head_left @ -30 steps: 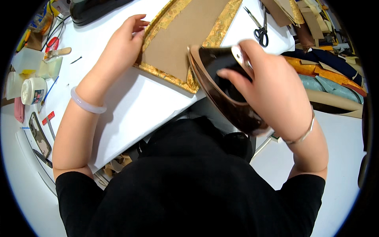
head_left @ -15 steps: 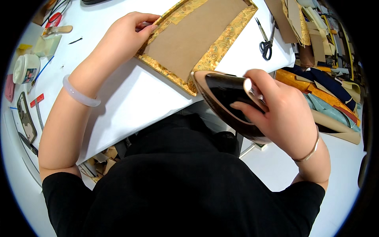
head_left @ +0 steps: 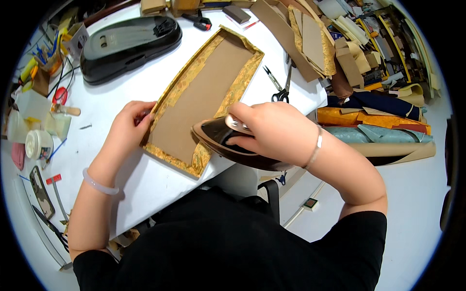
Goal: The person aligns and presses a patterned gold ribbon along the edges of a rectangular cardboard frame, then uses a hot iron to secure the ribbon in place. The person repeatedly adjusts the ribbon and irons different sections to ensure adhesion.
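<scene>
White table [head_left: 99, 109], tray [head_left: 189, 99] partly behind iron [head_left: 227, 148]

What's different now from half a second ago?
The iron in the right hand moved away from the person, from beside the near right corner of the gold-edged tray to farther up its right side. The view shifted too, so the black case now shows whole. The left hand stays at the tray's left wall. Nothing was picked up or let go.

no lettering could be read, label [head_left: 47, 152] on the white jar [head_left: 37, 144] at left bore print too small to make out, dark face of small device [head_left: 310, 203] likewise illegible
</scene>
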Demonstrator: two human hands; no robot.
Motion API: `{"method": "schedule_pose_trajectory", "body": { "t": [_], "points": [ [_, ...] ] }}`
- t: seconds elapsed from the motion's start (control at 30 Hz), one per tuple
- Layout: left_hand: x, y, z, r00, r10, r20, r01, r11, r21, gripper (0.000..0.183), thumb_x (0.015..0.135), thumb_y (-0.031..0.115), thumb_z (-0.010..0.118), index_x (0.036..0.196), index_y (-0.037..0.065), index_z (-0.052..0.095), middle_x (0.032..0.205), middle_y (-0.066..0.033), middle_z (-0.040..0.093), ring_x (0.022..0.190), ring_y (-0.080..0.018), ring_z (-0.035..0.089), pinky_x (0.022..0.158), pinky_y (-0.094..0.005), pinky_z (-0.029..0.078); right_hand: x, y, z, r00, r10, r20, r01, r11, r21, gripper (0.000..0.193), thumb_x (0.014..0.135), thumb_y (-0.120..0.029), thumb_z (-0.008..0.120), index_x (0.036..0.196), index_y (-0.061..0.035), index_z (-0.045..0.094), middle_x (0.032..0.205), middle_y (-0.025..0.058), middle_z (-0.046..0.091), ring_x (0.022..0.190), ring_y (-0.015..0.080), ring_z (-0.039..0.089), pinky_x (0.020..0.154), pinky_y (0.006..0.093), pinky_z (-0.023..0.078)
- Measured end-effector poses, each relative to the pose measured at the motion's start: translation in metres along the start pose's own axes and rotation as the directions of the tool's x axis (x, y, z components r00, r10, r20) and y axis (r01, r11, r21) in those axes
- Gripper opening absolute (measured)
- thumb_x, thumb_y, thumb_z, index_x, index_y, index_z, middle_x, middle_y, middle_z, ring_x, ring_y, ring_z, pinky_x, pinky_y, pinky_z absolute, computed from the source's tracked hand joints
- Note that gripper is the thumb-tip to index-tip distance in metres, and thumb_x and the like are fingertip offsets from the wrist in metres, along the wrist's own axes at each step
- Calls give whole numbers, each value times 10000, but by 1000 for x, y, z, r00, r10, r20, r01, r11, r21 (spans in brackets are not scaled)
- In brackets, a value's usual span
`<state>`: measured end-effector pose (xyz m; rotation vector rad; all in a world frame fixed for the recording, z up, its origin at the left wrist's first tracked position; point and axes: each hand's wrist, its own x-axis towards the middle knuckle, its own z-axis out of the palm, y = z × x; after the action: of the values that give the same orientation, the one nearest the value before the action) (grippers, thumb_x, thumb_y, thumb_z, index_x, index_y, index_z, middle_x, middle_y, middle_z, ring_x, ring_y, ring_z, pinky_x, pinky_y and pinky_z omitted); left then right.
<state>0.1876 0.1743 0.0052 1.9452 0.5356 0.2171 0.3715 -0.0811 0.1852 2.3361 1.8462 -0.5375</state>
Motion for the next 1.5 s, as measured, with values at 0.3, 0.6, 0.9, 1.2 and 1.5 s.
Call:
{"method": "schedule_pose_trajectory", "body": {
  "t": [0.3,0.6,0.9,1.2,1.5],
  "points": [
    [-2,12,3,999,-33,-22,34,999,27,281,1022,4,690,1302,-19,705,1237,-100,676,1049,-203,704,929,-325,589,1,62,-14,996,70,-57,-71,997,-15,392,948,-350,804,1146,-71,612,825,169,740,813,419,737,727,500,584],
    [-3,38,-5,992,86,-97,-43,926,375,171,970,43,723,1120,-33,751,1143,-138,691,942,-347,716,866,-403,586,53,85,-76,937,17,-350,-20,1000,-3,489,899,-373,872,1218,-78,648,922,193,767,874,414,755,768,465,603],
    [-57,20,-86,996,28,-80,18,853,521,184,945,75,766,1124,67,802,1151,-73,747,967,-344,744,872,-407,608,203,29,-127,750,-260,-609,333,943,8,449,952,-360,817,1297,-107,681,1261,173,687,1187,365,669,1029,435,542],
    [-90,46,-76,894,382,-233,-160,759,631,302,893,23,812,1185,25,738,1212,-137,718,1111,-351,685,988,-437,547,358,15,-92,606,-234,-761,372,928,11,610,892,-488,865,1372,-150,699,1222,103,710,1125,326,703,1003,419,578],
    [-108,84,-38,897,415,-150,-313,838,447,128,919,92,800,1008,26,736,1067,-103,729,983,-320,693,881,-428,549,348,2,-97,678,-322,-661,480,875,66,496,871,-316,895,1249,-53,711,1201,195,700,1162,394,678,1023,450,544]
  ]
}}
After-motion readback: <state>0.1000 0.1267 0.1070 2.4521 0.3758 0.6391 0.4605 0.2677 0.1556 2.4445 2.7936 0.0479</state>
